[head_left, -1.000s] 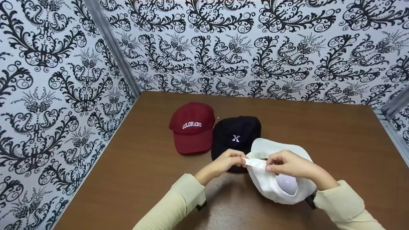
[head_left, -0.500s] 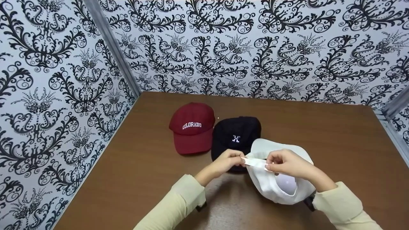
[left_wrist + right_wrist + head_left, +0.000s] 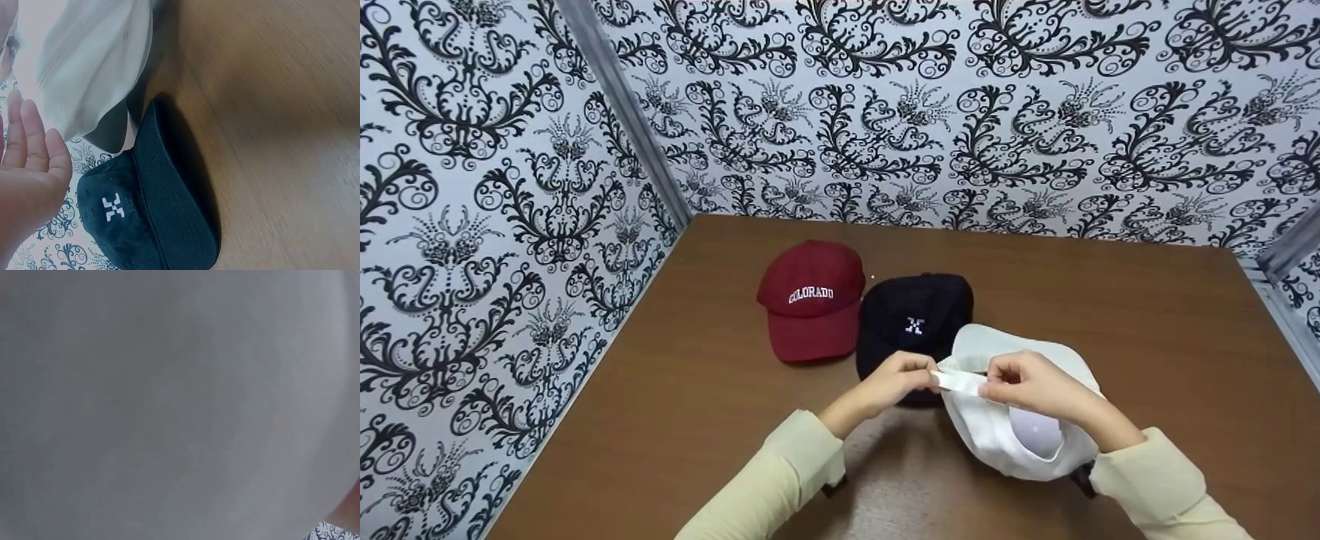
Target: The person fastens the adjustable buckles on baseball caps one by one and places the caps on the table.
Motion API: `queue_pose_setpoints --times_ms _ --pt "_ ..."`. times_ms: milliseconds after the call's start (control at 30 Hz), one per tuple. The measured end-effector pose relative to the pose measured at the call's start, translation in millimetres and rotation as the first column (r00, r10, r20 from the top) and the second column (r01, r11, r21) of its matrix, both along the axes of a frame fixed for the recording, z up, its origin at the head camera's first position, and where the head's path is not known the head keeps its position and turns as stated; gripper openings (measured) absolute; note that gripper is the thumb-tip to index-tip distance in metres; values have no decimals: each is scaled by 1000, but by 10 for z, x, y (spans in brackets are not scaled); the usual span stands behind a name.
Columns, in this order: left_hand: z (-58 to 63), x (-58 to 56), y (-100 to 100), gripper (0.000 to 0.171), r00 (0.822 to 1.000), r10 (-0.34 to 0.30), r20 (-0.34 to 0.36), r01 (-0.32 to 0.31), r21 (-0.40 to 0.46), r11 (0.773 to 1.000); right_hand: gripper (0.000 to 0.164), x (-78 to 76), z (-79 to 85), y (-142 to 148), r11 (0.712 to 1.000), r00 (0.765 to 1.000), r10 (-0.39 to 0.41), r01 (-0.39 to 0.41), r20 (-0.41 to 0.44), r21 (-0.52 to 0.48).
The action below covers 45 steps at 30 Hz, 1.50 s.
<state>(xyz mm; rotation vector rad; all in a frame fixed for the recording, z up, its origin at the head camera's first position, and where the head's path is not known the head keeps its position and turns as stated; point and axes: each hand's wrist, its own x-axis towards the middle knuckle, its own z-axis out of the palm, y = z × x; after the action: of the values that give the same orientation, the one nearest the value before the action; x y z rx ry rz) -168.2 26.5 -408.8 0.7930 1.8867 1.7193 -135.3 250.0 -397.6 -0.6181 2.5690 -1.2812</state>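
Observation:
A white cap (image 3: 982, 435) is held up at the right front, its hollow inside showing toward me. My left hand (image 3: 891, 381) pinches one end of the cap's white strap (image 3: 960, 382) between thumb and forefinger. At the strap's other end, my right hand (image 3: 1042, 386) pinches with thumb and fingers. The left wrist view has the left hand's other fingers (image 3: 35, 138) extended beside the white cap (image 3: 90, 62); its thumb and the pinch are out of sight there. Blurred pale fabric of the cap (image 3: 169, 405) fills nearly all of the right wrist view.
Behind the left hand a black cap (image 3: 919, 307) with a small white emblem lies on the brown table (image 3: 682, 390). A dark red cap (image 3: 814, 300) lettered COLORADO sits to its left. Patterned walls (image 3: 840, 112) rise at the back and left.
Both hands stay almost where they were on the strap. The right wrist and sleeve have shifted slightly left, and the white cap has tilted a little.

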Motion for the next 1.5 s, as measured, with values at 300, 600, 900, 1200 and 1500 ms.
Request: queue_pose_setpoints --times_ms 300,600,900,1200,1500 --pt "-147 -56 36 12 1000 5 12 -5 3 1000 21 15 20 -31 998 999 29 -27 36 -58" --pt "45 54 21 11 999 23 21 -23 -8 1000 17 19 -4 -58 999 998 32 -34 -58 -29" --pt "55 47 18 13 999 39 -4 -39 -18 999 9 -5 -37 -26 998 999 -33 31 -31 -62" --pt "6 34 2 16 998 58 -14 -58 -23 998 14 13 30 217 988 992 120 -116 36 -100" --pt "-159 -28 38 25 991 74 -109 -80 -49 996 22 56 35 493 932 930 341 -315 140 -179"
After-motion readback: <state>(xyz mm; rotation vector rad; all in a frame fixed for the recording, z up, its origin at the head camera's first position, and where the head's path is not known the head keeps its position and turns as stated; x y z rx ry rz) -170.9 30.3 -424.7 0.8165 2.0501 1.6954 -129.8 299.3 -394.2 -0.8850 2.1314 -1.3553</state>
